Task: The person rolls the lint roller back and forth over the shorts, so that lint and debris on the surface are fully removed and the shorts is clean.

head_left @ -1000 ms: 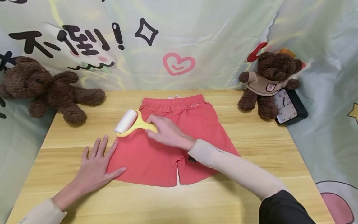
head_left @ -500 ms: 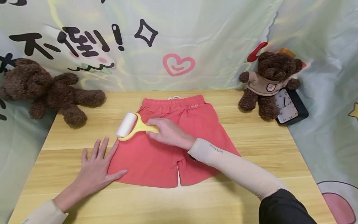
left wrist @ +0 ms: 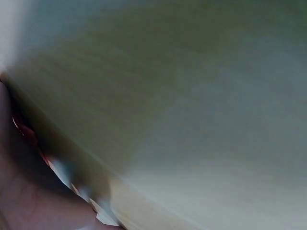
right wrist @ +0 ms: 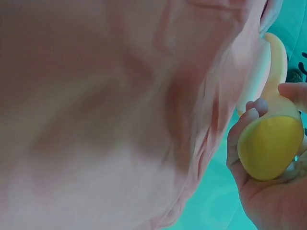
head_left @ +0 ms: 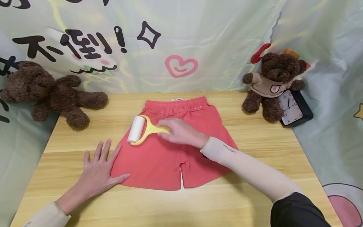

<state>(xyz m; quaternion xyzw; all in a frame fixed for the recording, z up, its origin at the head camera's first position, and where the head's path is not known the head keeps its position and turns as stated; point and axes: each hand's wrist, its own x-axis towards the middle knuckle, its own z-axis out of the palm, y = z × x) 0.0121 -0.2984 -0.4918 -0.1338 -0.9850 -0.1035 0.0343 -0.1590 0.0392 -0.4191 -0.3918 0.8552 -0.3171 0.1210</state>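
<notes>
Red shorts (head_left: 158, 160) lie spread on the wooden table, waistband away from me, with a white drawstring at the top. My right hand (head_left: 181, 132) grips the yellow handle of a lint roller (head_left: 149, 129); its white roll lies over the upper left side of the shorts. In the right wrist view, fingers curl round the yellow handle end (right wrist: 271, 148). My left hand (head_left: 97, 173) rests with spread fingers at the left leg's edge, thumb and forefinger touching the cloth. The left wrist view is mostly blurred tabletop, with part of the left hand (left wrist: 43, 201) at lower left.
A brown teddy bear (head_left: 56, 91) lies at the table's back left. Another bear (head_left: 272, 85) in a beige top sits at the back right, in front of a black-framed clock (head_left: 295, 107). Printed cloth (head_left: 215, 47) hangs behind and along the sides of the wooden table (head_left: 272, 151).
My right hand has moved the lint roller to the right and slightly toward me, from the shorts' left edge further onto the cloth. The left hand has stayed nearly still.
</notes>
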